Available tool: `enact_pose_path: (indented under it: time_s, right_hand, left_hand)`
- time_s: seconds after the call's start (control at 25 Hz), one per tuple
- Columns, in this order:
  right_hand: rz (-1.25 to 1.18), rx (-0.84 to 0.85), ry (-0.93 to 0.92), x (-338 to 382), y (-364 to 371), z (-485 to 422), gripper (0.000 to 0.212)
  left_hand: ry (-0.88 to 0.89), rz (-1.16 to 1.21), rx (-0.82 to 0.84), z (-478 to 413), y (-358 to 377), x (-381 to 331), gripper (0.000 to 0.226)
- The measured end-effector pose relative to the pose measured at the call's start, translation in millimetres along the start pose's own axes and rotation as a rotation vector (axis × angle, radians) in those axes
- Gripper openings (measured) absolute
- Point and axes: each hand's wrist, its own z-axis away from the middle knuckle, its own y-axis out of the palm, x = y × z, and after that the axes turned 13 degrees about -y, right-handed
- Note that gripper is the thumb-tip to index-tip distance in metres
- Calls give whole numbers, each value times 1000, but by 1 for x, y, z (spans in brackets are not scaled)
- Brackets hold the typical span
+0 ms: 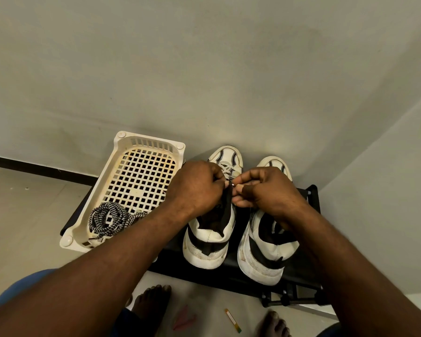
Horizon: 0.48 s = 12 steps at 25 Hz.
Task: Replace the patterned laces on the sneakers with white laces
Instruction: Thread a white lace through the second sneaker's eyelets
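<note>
Black rack [299, 268], sneaker [212, 239] set toe-away — white lace tip [232, 184] pinched by right hand [265, 190], tongue [225, 210] gripped by left hand [197, 186] — laced rows just beyond.

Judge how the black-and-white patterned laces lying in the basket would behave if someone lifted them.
Probably floppy: the patterned laces lie in loose loops in the basket, so they would likely droop and uncoil. Likely light, being thin cord. Ends could snag in the grid holes.

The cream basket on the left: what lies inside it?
Inside the cream basket, coiled black-and-white patterned laces lie at its near end. Farther in, its grid floor shows. The left forearm covers its near right corner, so what lies there cannot be seen.
</note>
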Motion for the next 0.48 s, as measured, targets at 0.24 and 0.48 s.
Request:
enact_pose_path:
  time_s: [0.24, 0.48]
  right_hand:
    - [312, 32, -173, 1, 1, -3, 12]
    - [140, -198, -367, 11, -2, 0, 8]
  left_hand:
    - [89, -96, 72, -3, -5, 2, 12]
    - [139, -182, 56, -2, -10, 8, 18]
